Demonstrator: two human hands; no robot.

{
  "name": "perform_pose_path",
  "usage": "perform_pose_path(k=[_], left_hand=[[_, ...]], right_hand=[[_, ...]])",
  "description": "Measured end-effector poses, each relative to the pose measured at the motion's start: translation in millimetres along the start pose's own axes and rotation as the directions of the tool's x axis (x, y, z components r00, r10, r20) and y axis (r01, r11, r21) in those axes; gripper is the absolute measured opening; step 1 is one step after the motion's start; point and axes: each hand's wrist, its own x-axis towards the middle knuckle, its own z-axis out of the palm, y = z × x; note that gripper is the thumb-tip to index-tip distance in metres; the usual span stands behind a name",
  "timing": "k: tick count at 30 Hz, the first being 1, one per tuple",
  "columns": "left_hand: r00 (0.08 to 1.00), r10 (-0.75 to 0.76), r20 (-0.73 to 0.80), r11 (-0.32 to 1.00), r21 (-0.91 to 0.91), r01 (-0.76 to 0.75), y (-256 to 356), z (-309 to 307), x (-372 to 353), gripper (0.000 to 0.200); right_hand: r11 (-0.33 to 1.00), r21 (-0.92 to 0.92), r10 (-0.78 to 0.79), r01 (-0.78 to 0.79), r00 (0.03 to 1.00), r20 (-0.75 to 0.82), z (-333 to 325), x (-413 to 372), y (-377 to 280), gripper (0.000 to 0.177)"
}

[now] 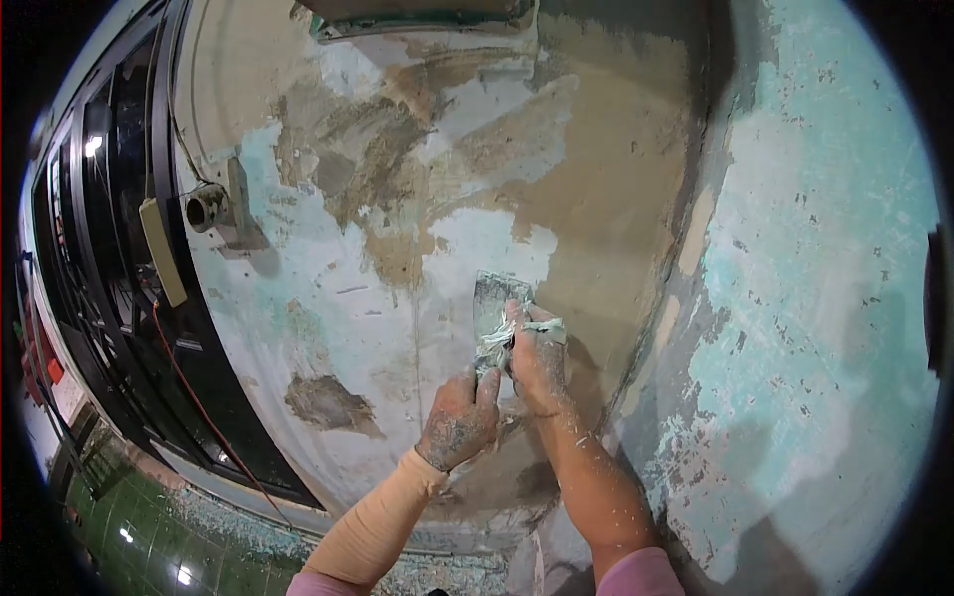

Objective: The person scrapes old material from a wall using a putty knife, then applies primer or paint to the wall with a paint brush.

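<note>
A scraper (489,300) with a broad flat blade lies against the wall (383,288), its edge up, where white paint meets bare brown plaster. Curled pale paint peelings (494,345) cling to the blade and bunch around the fingers. My right hand (539,366) is closed on the scraper near the blade, dusty with paint flakes. Below and to the left, my left hand (459,422) closes on the handle's lower end. Most of the handle is hidden by the fingers and peelings.
A dark-framed glass door (129,268) stands at left, with a pipe stub (206,209) beside it and a red cable (189,382) hanging down. The adjoining wall (795,298) at right has flaking turquoise paint. Paint chips (238,521) litter the green tiled floor (129,512).
</note>
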Motion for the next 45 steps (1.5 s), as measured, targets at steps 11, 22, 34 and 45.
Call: perform_pose_path(k=[11,22,34,45], left_hand=[[0.993,-0.111,0.047,0.985,-0.127,0.117,46.2,-21.2,14.1,0.035],[0.965,-0.235,0.114,0.963,-0.111,0.248,84.4,-34.7,31.9,0.041],[0.991,-0.092,0.097,0.995,-0.020,0.094,80.5,-27.2,36.8,0.041],[0.987,-0.144,0.066,0.989,-0.033,0.147,124.7,-29.0,70.3,0.039]], right_hand=[[0.995,0.029,0.089,-0.092,0.992,0.086,1.4,13.0,-33.0,0.054],[0.949,0.302,0.130,-0.088,0.984,-0.120,11.3,38.3,-23.1,0.043],[0.939,0.281,0.176,-0.200,0.978,0.110,-14.1,42.3,-21.2,0.044],[0.770,0.564,0.200,-0.300,0.952,0.233,-13.5,100.2,-42.8,0.041]])
